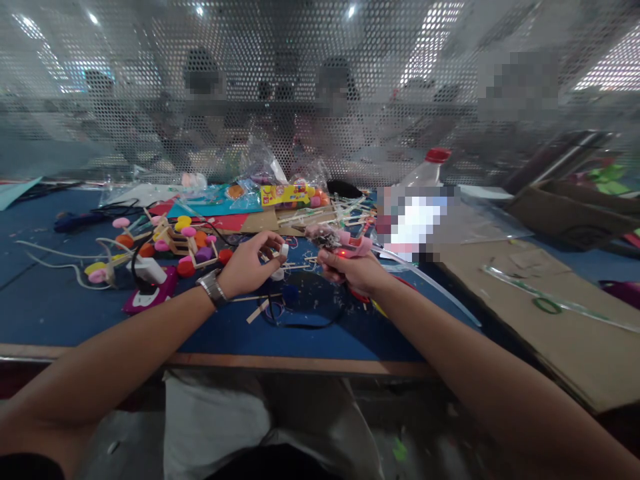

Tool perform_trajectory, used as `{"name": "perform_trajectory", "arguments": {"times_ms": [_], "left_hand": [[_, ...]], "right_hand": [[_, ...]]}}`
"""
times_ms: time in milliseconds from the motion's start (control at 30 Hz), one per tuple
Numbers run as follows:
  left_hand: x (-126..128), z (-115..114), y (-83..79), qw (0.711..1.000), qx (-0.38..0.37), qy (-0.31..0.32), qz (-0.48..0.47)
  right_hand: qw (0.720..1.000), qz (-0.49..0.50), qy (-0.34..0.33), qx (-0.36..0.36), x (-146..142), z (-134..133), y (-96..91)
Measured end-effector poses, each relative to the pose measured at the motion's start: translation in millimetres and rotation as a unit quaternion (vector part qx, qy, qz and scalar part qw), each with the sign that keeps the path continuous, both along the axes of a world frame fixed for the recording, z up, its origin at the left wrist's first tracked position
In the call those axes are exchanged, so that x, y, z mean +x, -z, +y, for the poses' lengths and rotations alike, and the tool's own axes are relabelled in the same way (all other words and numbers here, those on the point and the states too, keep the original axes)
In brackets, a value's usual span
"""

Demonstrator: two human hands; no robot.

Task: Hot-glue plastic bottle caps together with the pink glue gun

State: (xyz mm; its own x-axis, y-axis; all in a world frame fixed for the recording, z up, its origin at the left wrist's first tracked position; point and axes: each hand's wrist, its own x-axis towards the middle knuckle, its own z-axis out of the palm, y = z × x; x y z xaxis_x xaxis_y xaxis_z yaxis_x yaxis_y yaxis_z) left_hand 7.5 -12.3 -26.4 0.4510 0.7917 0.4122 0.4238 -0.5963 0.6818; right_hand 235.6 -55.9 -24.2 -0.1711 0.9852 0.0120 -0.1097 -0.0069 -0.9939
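Right fingers point(329, 257) grip a glue gun point(358, 246) (pink).

We find a pink plastic hot-glue gun point(361, 247) held raised, nozzle leftward, red indicator lit, a long translucent glue stick point(440, 284) extending behind it. We note a small, partly hidden white piece point(285, 250) held near the nozzle, apart from it.
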Motion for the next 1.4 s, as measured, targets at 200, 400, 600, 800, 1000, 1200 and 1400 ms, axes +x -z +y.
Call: {"name": "perform_trajectory", "arguments": {"times_ms": [200,400,600,800,1000,1200,1400], "left_hand": [[-0.1,-3.6,-1.6,0.998,-0.014,0.015,0.06],[0.0,-8.3,-7.0,0.992,-0.038,0.04,0.117],[0.6,-8.9,-8.9,0.99,-0.019,0.05,0.133],[-0.5,-7.7,-6.9,0.992,-0.007,0.053,0.118],[-0.3,-8.4,-7.1,0.993,-0.005,0.053,0.106],[0.0,-9.5,-8.9,0.994,-0.022,0.056,0.089],[1.4,-11.7,-11.8,0.995,-0.032,0.056,0.075]], "right_hand": [[0.998,0.01,0.053,-0.016,-0.6,1.5,-1.1],[0.992,0.06,0.107,0.031,2.7,9.5,3.4],[0.994,0.053,0.089,0.03,2.5,10.1,3.6],[0.995,0.058,0.063,0.041,2.5,7.7,2.6],[0.996,0.053,0.046,0.047,3.6,7.3,4.6],[0.997,0.041,0.047,0.047,4.1,7.6,5.1],[0.997,0.043,0.044,0.044,4.5,7.3,6.1]]}}
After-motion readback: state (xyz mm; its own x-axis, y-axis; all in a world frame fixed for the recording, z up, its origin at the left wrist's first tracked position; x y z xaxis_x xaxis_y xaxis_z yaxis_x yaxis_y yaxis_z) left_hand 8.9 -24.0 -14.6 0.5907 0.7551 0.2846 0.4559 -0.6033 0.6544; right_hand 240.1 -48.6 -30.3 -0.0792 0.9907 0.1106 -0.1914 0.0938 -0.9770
